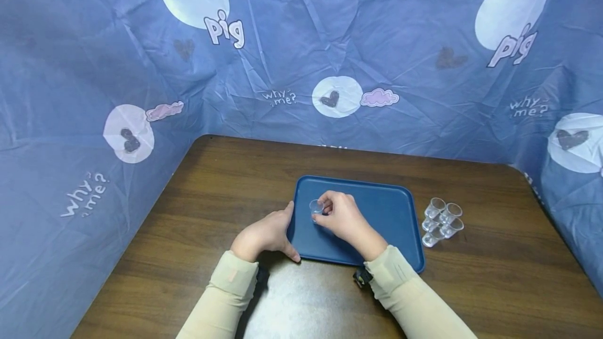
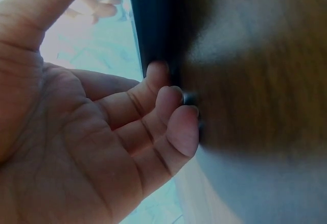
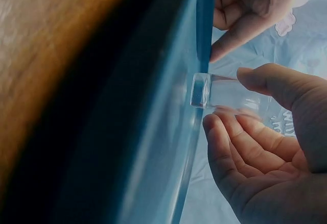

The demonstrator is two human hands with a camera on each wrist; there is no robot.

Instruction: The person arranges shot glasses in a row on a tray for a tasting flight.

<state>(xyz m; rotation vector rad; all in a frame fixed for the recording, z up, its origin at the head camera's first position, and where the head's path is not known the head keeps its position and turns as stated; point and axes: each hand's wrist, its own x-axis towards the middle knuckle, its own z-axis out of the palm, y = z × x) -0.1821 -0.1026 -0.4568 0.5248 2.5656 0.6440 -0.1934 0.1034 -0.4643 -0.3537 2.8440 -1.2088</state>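
A blue rectangular tray (image 1: 379, 218) lies on the wooden table. Over its left part, my right hand (image 1: 343, 218) pinches a small clear shot glass (image 3: 225, 95) between thumb and fingers. The glass is upright, its thick base at the tray's surface; whether it touches, I cannot tell. My left hand (image 1: 266, 232) rests against the tray's left edge, thumb by the front corner. In the left wrist view, its fingers (image 2: 176, 132) bend loosely beside the tray's side, near the tabletop.
Several clear shot glasses (image 1: 443, 221) stand close together on the table (image 1: 499, 255), just right of the tray. A blue printed cloth (image 1: 264, 67) hangs behind the table and along its left and right sides.
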